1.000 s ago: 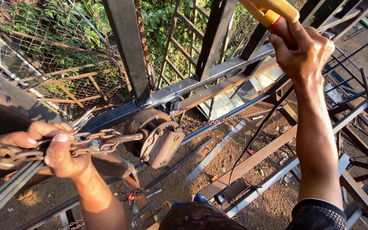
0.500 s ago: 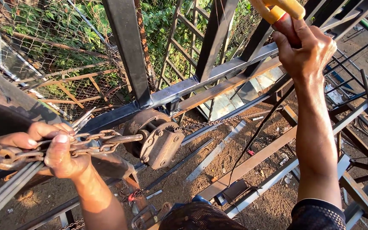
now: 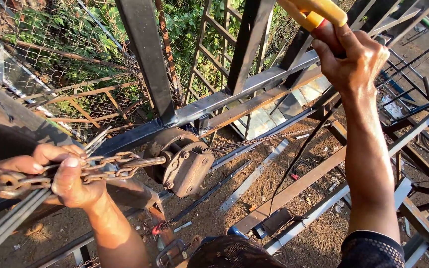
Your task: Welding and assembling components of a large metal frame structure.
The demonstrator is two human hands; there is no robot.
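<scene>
The left hand (image 3: 70,181) grips the rusty chain (image 3: 120,166) taut beside the chain hoist (image 3: 184,166), the right hand (image 3: 353,57) clenches the yellow-handled tool (image 3: 319,12) overhead; tensioning looks unfinished.

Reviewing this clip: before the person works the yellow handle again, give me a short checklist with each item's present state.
1. Left hand closed on the rusty chain: ok.
2. Right hand wrapped around the yellow handle: ok.
3. Chain leads into the rusty chain hoist: ok.
4. Thin chain running off the hoist looks straight, not sagging: ok.
5. How the hoist is fixed to the black steel frame: cannot tell, hidden behind it.
6. Fingers clear of the hoist's gear teeth: ok.
</scene>
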